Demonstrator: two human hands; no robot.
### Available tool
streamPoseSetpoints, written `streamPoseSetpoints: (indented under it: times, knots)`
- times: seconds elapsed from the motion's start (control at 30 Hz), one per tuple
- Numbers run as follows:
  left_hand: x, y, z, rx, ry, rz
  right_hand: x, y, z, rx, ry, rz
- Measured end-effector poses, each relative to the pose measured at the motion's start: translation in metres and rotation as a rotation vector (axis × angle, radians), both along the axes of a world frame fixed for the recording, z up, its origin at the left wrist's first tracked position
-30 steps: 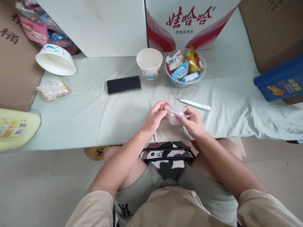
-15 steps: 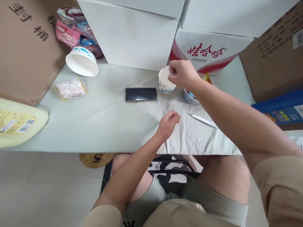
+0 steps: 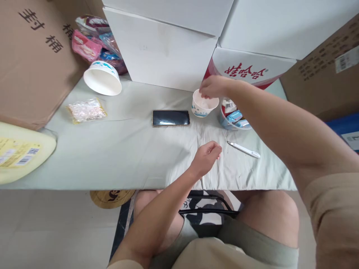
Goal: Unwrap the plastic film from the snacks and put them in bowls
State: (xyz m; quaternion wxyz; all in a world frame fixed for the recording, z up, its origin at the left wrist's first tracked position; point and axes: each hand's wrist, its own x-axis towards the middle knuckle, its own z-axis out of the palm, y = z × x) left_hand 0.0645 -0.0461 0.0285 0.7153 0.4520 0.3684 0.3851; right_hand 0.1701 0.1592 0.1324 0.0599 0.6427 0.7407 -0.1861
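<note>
My right hand point(image 3: 212, 88) reaches over the small white paper bowl point(image 3: 202, 111) with teal print. Its bent fingertips are at the mouth of the bowl, and what they hold, if anything, is hidden. Something pale and see-through appears inside the bowl. Nearer to me, my left hand point(image 3: 206, 157) hovers over the cloth with thumb and fingers pinched together; nothing I can name shows between them. To the right of it lies a slim white tool point(image 3: 244, 149) with a metal tip. A clear tub point(image 3: 226, 122) with small wrapped packets sits under my right forearm.
A dark phone point(image 3: 171, 117) lies left of the bowl. Farther left are a tipped paper bowl point(image 3: 103, 80) and a clear-wrapped packet point(image 3: 87, 110). White boxes point(image 3: 162, 48) line the back; a brown carton point(image 3: 30, 74) and a pale yellow jug point(image 3: 28, 149) flank the left.
My right hand has come down slightly, its fingers now at the bowl's opening. My left hand keeps its pinched pose. The whole view has shifted a little, showing more of the tub.
</note>
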Motion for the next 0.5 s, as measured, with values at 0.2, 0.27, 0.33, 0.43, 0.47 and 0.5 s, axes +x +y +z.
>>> streamPoseSetpoints:
  times: [0.2,0.27,0.33,0.43,0.47,0.5]
  knots:
    - [-0.001,0.000,-0.002,0.047,0.037,-0.013,0.108,-0.121,-0.017,0.811,0.367,-0.070]
    - [0.000,0.000,-0.005,0.057,0.075,-0.005,0.144,-0.153,-0.047,0.842,0.320,-0.088]
    - [0.002,0.002,-0.009,0.059,0.092,0.010,0.166,-0.169,-0.077,0.795,0.263,-0.055]
    - [0.008,0.008,-0.014,0.033,0.112,0.058,0.176,-0.171,-0.108,0.726,0.209,0.006]
    - [0.010,0.010,-0.015,0.023,0.121,0.079,0.176,-0.167,-0.113,0.727,0.195,0.010]
    - [0.011,0.012,-0.016,0.015,0.130,0.100,0.174,-0.163,-0.116,0.736,0.182,0.003]
